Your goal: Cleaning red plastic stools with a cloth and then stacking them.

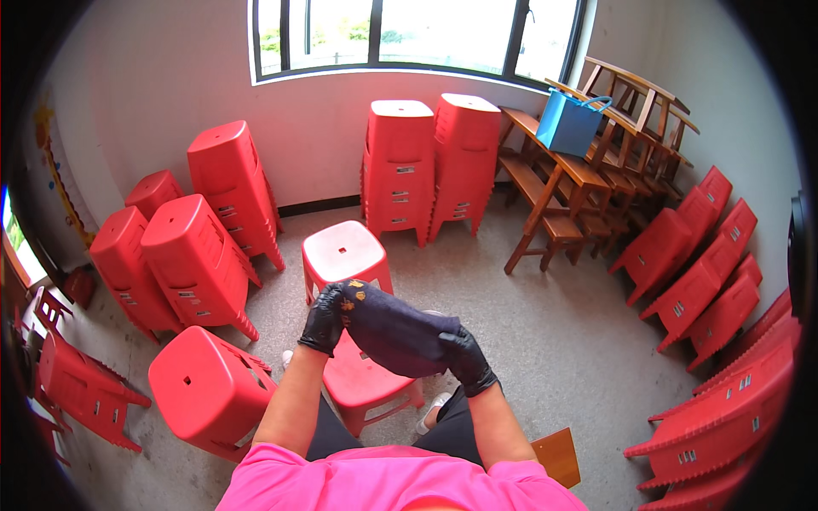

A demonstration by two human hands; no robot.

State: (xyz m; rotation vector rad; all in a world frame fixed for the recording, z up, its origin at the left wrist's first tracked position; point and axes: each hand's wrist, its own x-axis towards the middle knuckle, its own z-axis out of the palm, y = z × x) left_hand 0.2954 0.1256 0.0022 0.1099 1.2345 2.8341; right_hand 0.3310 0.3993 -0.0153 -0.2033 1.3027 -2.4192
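A dark navy cloth (402,332) with a yellow-orange pattern at its left end is stretched between my hands. My left hand (324,319), in a black glove, grips the patterned end. The right end is pinched by my right hand (470,359), gloved the same way. Directly below the cloth stands a red plastic stool (367,389), its seat partly hidden by the cloth. Just beyond it is another red plastic stool (344,252) with a square hole in its pale, glare-lit seat.
Red stools (192,383) stand close on my left, with stool stacks (192,255) behind. Two tall stool stacks (399,172) rise below the window (441,32). Wooden benches (549,172) carry a blue bag (569,124). More red stools (716,409) line the right wall. A wooden seat (559,457) is near my right elbow.
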